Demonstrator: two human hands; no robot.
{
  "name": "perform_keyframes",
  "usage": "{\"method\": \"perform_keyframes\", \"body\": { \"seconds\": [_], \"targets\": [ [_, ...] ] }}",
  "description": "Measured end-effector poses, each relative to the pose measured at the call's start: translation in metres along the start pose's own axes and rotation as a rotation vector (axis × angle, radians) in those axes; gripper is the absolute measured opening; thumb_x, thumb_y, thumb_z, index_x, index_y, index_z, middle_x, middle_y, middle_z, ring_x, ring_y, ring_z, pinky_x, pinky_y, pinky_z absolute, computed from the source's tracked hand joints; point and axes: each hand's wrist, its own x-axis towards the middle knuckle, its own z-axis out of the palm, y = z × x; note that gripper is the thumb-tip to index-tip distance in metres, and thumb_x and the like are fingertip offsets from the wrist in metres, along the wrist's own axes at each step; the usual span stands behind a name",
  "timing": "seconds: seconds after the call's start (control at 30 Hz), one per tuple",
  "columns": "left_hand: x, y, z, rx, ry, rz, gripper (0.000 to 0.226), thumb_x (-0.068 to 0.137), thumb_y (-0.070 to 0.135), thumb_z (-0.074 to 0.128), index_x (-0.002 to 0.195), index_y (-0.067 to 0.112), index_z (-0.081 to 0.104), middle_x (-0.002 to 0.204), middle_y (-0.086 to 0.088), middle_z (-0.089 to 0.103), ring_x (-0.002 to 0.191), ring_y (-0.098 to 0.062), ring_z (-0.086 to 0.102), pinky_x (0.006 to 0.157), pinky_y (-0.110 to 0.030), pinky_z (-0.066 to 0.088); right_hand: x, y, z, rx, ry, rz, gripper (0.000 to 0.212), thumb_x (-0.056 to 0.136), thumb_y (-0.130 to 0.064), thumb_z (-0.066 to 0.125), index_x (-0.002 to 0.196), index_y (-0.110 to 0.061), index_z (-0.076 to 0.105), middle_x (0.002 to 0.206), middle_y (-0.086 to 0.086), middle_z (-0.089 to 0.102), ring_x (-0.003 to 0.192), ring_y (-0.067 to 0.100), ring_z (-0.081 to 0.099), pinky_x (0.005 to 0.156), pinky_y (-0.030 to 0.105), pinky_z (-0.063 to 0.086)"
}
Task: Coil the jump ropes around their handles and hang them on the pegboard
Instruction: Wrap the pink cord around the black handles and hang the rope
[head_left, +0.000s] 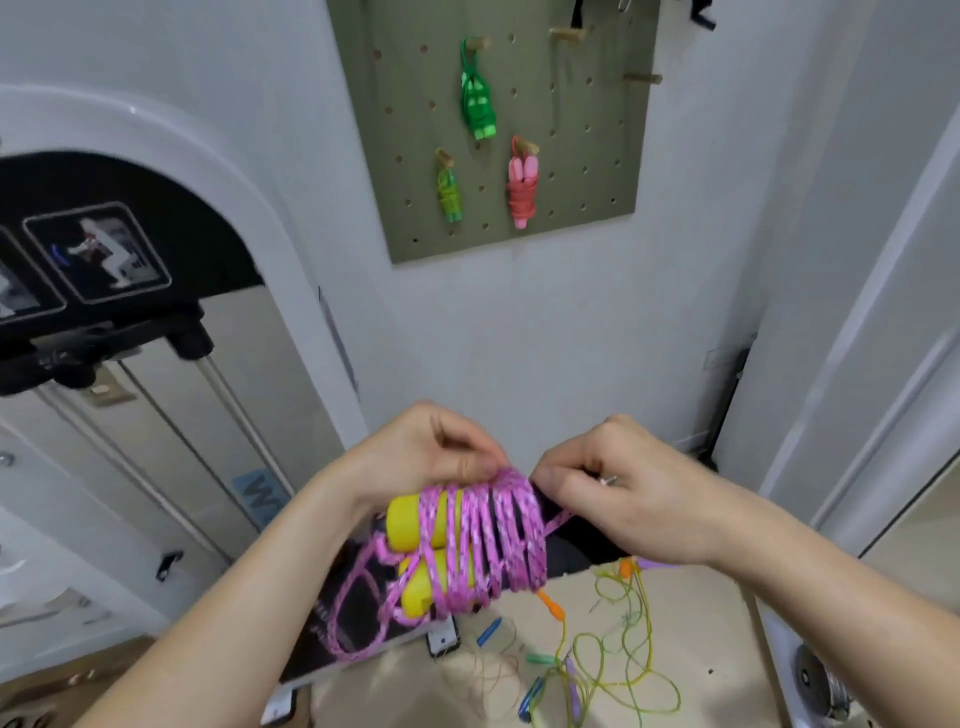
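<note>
The pink jump rope (488, 540) is held in mid-air over the far edge of the counter (675, 613), well below the pegboard (571, 156), with bare white wall between them. Its woven, speckled cord wraps in close turns around two smooth yellow handles (410, 522) lying side by side, and a slack loop (353, 613) hangs down at the left. The left hand (421, 452) has its fingers curled over the top of the coil, gripping it. The right hand (623, 493) pinches the cord just beside the coil's right end. On the olive, hole-dotted pegboard hang a green coil (478, 101), a yellow-green coil (449, 189) and a pink coil (522, 187). Two round wooden pegs (644, 78) jut out bare at its upper right. A thin yellow-green rope (623, 649) lies tangled on the beige counter.
</note>
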Motion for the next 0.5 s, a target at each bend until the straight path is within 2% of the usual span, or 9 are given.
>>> {"method": "perform_keyframes", "body": {
  "seconds": [0.1,0.13,0.17,0.2,0.23,0.27,0.33,0.4,0.5],
  "targets": [
    [0.024,-0.126,-0.02,-0.175,0.176,-0.291,0.016,0.084,0.005,0.065,0.099,-0.001,0.065,0.118,-0.027,0.061,0.072,-0.021,0.071,0.077,-0.045,0.058,0.006,0.008,0.005,0.223,0.14,0.069,0.04,0.076,-0.035,0.038,0.064,0.003,0.045,0.061,0.005,0.035,0.059,0.016,0.035,0.054,0.042,0.035],
    [0.024,-0.139,-0.016,-0.158,0.18,-0.329,0.016,0.088,0.008,0.063,0.098,-0.004,0.06,0.121,-0.028,0.058,0.066,-0.021,0.071,0.07,-0.044,0.059,0.008,0.013,0.008,0.25,0.206,0.101,0.042,0.074,-0.036,0.037,0.064,0.004,0.045,0.061,0.004,0.036,0.058,0.014,0.036,0.052,0.041,0.034],
    [0.018,-0.131,-0.004,-0.206,0.168,-0.304,0.008,0.091,0.004,0.057,0.085,-0.001,0.057,0.103,-0.024,0.063,0.053,-0.017,0.066,0.056,-0.032,0.057,0.009,0.017,0.011,0.264,0.273,0.137,0.042,0.074,-0.035,0.038,0.065,0.006,0.047,0.059,0.004,0.037,0.055,0.013,0.038,0.048,0.04,0.034],
    [0.009,-0.099,0.014,-0.175,0.236,-0.285,0.022,0.092,-0.004,0.048,0.073,0.005,0.053,0.075,-0.016,0.062,0.042,-0.014,0.055,0.043,-0.023,0.047,0.011,0.021,0.014,0.288,0.341,0.183,0.04,0.075,-0.032,0.039,0.066,0.006,0.051,0.057,0.003,0.041,0.052,0.013,0.042,0.042,0.036,0.033],
    [-0.001,-0.063,0.033,-0.163,0.247,-0.226,0.031,0.093,-0.007,0.041,0.067,0.009,0.047,0.056,-0.003,0.053,0.037,-0.011,0.041,0.038,-0.02,0.032,0.012,0.025,0.016,0.328,0.412,0.23,0.035,0.075,-0.029,0.04,0.066,0.002,0.055,0.055,0.004,0.046,0.048,0.014,0.047,0.037,0.029,0.033],
    [-0.009,-0.036,0.056,-0.177,0.201,-0.129,0.032,0.095,-0.004,0.037,0.068,0.01,0.045,0.05,0.002,0.046,0.038,-0.009,0.03,0.04,-0.019,0.022,0.014,0.028,0.017,0.377,0.483,0.274,0.029,0.075,-0.026,0.041,0.066,-0.004,0.057,0.054,0.005,0.049,0.046,0.019,0.051,0.035,0.024,0.033],
    [-0.015,-0.016,0.077,-0.149,0.263,-0.002,0.029,0.101,0.011,0.036,0.076,0.009,0.051,0.05,0.0,0.04,0.041,-0.009,0.024,0.042,-0.019,0.018,0.02,0.032,0.017,0.496,0.613,0.36,0.019,0.08,-0.024,0.044,0.067,-0.014,0.054,0.057,0.011,0.05,0.044,0.036,0.055,0.034,0.022,0.036],
    [-0.018,-0.021,0.084,-0.121,0.34,-0.03,0.031,0.102,0.026,0.037,0.086,0.013,0.06,0.053,0.0,0.04,0.044,-0.009,0.03,0.045,-0.02,0.025,0.025,0.038,0.016,0.561,0.708,0.418,0.02,0.09,-0.019,0.045,0.07,-0.017,0.048,0.059,0.014,0.046,0.042,0.043,0.053,0.034,0.026,0.04],
    [-0.032,-0.015,0.088,0.354,0.384,0.046,0.025,0.1,0.037,0.037,0.1,0.027,0.06,0.059,0.008,0.05,0.057,-0.011,0.046,0.057,-0.025,0.036,0.029,0.05,0.024,0.354,0.772,0.422,0.025,0.094,-0.023,0.041,0.069,-0.018,0.042,0.054,0.0,0.044,0.048,0.034,0.052,0.042,0.04,0.046]
  ]
}}
